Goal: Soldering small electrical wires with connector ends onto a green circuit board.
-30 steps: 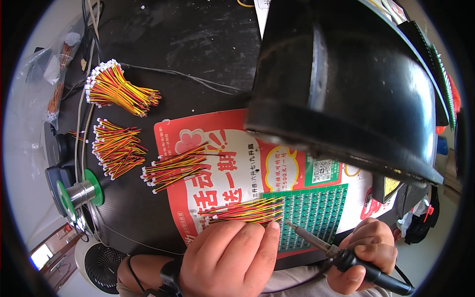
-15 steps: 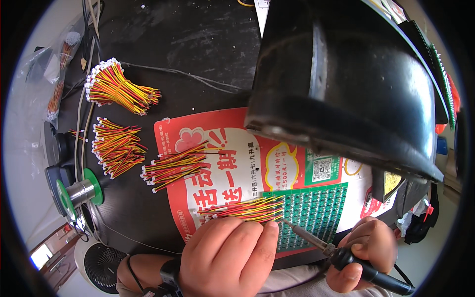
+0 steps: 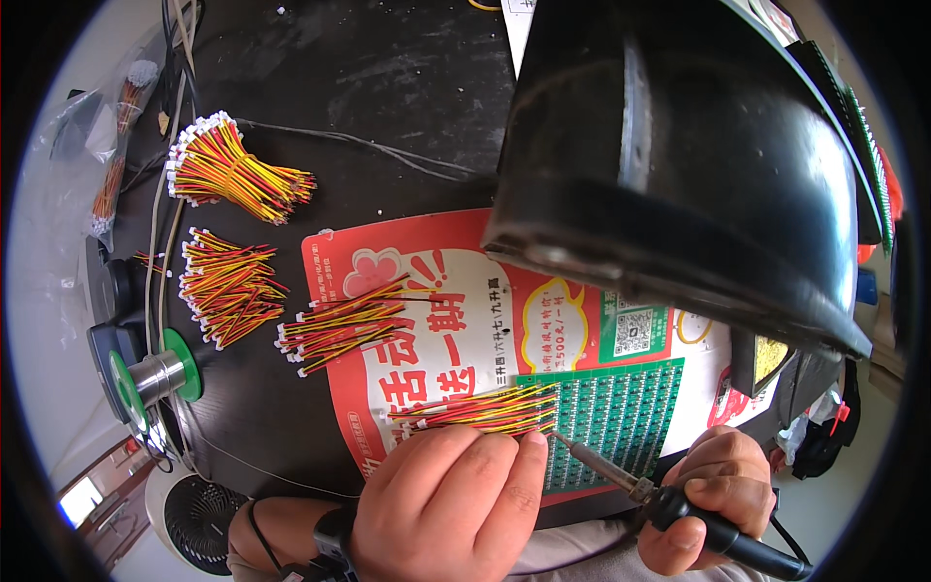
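My right hand (image 3: 720, 490) is closed around the black handle of a soldering iron (image 3: 609, 468). The iron's tip points left, at the left part of a green circuit board panel (image 3: 621, 417). Beside the tip, my left hand (image 3: 451, 500) is closed, its index fingertip pressed at the board among the wire ends. It pinches a thin wire, mostly hidden under the fingers. A row of red and yellow connector wires (image 3: 485, 411) lies just beyond that hand, with ends over the board.
A big black hood (image 3: 669, 165) overhangs the far right. Connector wires lie in a loose pile (image 3: 231, 289), a tied bundle (image 3: 238, 170) and a batch (image 3: 354, 325) on the red-and-white printed sheet (image 3: 456, 252). A solder spool (image 3: 157, 376) and a fan (image 3: 199, 524) are at left.
The view has shifted very slightly. My right hand and the iron have moved only a little, and the tip stays by my left index fingertip.
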